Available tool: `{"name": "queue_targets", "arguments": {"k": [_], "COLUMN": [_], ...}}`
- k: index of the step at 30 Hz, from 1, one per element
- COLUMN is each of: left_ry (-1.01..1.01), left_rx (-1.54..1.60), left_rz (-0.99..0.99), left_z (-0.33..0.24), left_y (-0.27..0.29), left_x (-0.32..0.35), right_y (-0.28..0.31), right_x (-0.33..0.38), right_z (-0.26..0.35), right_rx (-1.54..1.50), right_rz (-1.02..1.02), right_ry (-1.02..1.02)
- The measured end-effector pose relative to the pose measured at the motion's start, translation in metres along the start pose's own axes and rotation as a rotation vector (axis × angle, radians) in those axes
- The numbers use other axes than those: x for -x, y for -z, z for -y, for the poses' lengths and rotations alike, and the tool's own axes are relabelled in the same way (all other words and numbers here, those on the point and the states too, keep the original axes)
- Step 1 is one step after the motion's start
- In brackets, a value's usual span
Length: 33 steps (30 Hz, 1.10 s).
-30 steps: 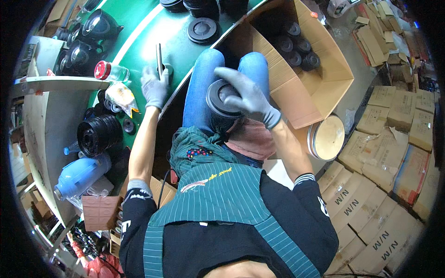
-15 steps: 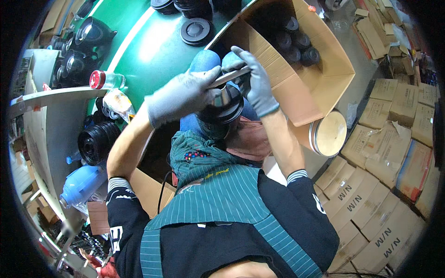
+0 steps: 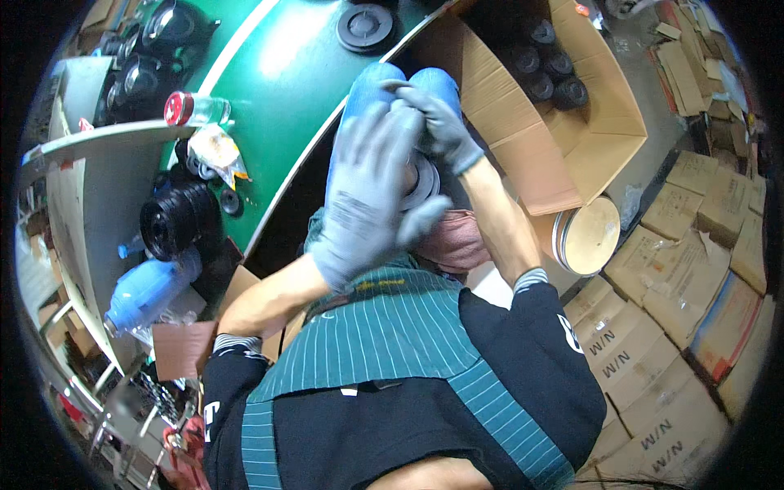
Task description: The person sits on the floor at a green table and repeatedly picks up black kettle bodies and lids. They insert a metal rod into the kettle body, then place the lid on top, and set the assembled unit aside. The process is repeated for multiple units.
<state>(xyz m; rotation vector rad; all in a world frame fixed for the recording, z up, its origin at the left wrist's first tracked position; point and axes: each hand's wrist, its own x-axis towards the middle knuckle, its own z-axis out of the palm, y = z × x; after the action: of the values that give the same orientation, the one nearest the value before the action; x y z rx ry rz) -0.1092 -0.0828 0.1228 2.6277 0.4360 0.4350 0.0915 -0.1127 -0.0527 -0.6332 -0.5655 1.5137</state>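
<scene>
My left hand, in a grey glove, is stretched out over my lap with its fingers extended and blurred by motion. Behind its fingertips, my right hand, also gloved in grey, has its fingers curled; what they hold, if anything, is hidden. Between my hands and my apron, a dark round part rests at my lap, partly covered by the left hand. A pinkish cloth lies beside it on my thigh.
On the green table sit a black disc, a red-lidded jar and black pots. An open carton with several black round parts stands at right, near a round drum and stacked boxes.
The grey flat bar held between both hands is out of sight. My left hand has opened and swung nearer to me across the dark part; my right hand has shifted slightly.
</scene>
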Motion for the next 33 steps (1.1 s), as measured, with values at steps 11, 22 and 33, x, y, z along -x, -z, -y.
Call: {"name": "queue_targets", "arguments": {"k": [11, 22, 33], "left_ry": [0.012, -0.291, -0.399], "left_rx": [0.806, 0.862, 0.895], "left_rz": [0.04, 0.376, 0.835], "left_z": [0.121, 0.136, 0.087], "left_y": [-0.036, -0.086, -0.13], "left_x": [-0.028, -0.097, -0.144], "right_y": [-0.097, -0.157, -0.206], "right_x": [0.123, 0.084, 0.006], "right_z": [0.047, 0.07, 0.029], "right_rx": [0.393, 1.288, 1.419], "right_rz": [-0.089, 0.532, 0.518], "right_ry": [0.309, 0.39, 0.118]}}
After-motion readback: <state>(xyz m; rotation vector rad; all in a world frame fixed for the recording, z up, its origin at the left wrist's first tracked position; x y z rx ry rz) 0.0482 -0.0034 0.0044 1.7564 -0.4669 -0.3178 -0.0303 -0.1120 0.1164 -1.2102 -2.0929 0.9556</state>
